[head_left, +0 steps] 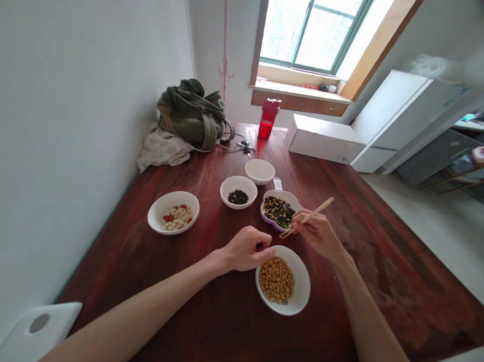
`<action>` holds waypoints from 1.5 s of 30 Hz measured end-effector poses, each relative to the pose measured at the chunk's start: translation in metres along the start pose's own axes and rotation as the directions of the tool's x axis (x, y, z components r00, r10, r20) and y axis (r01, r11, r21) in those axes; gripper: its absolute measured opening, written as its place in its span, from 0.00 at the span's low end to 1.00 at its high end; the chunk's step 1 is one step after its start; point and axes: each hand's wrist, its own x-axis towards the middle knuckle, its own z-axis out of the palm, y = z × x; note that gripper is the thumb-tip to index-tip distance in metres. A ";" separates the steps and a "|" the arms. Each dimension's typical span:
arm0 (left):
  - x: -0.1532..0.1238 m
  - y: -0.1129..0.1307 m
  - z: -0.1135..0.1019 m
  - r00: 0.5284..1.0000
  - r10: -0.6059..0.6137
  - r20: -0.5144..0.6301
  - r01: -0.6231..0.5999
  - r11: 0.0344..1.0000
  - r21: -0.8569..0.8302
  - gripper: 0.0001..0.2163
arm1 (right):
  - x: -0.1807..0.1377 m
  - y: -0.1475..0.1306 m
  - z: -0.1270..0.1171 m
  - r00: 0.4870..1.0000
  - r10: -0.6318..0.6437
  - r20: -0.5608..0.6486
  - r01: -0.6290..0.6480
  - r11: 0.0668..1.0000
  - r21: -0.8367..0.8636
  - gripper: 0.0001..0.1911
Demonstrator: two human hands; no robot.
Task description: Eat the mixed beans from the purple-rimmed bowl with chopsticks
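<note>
The right hand (317, 232) is closed around a pair of thin light-wood chopsticks (307, 218), their tips angled down and left, just beside the lower edge of a purple lobed dish (289, 196) of dark and yellow beans at centre right. The left hand (246, 250) is curled closed, just above the rim of a round white bowl (302, 286) of yellow beans at lower centre; whether it pinches anything cannot be told.

Up and left of these, a white bowl of black beans (227, 194), a white bowl of pale nuts and red pieces (154, 219) and a white bowl of something pale (259, 165) stand on the dark reddish wooden table (109, 282). Near its far end are a red plastic bottle (268, 119) and an olive-green bag (192, 115).
</note>
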 end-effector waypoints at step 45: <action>0.003 -0.002 0.000 0.966 -0.205 -0.159 0.186 0.975 -0.123 0.20 | 0.000 0.028 -0.004 0.750 0.202 -0.630 -0.130 0.979 0.159 0.16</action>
